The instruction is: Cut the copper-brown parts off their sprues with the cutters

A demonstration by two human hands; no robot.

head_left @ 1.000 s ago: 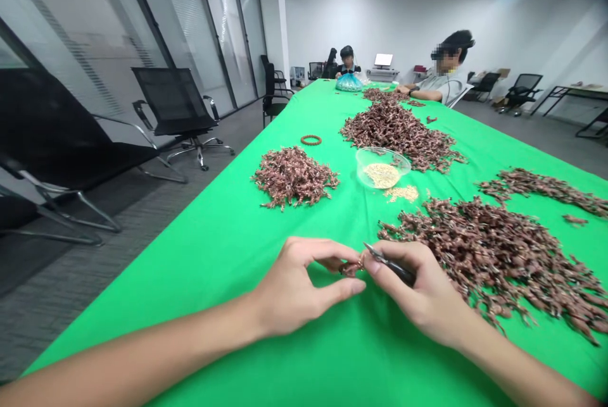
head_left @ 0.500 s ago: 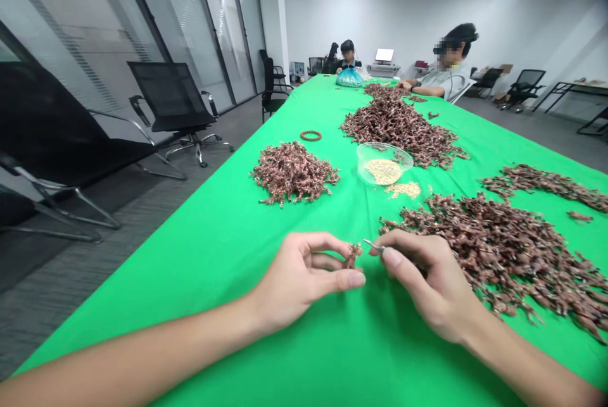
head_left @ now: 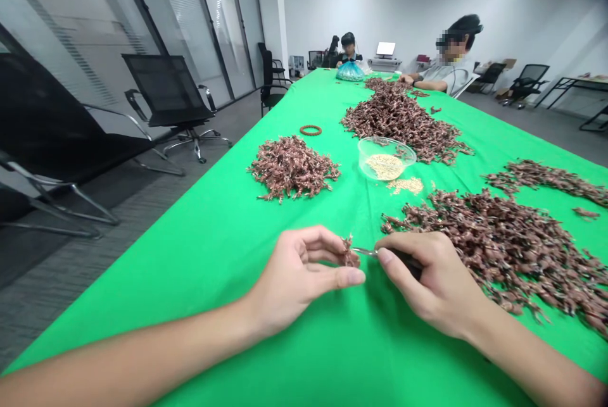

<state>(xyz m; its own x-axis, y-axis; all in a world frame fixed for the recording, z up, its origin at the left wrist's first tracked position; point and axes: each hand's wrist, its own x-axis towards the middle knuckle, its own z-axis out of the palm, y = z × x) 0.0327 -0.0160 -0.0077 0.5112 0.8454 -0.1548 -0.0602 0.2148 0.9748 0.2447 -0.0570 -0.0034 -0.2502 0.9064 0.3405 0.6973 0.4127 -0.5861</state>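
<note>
Your left hand [head_left: 297,277] pinches a little brown sprig [head_left: 350,252] between the thumb and fingers. The sprig is rough and knobbly, and it pokes up above your fingertips [head_left: 354,277]. Your right hand [head_left: 430,280] holds a small tool [head_left: 365,251] with a thin shiny tip and a dark handle. The tool lies sideways, and its tip points left and sits right by the sprig. Just past your right fingers lies a big heap of brown sprigs [head_left: 494,249], all tangled together in a messy spread.
</note>
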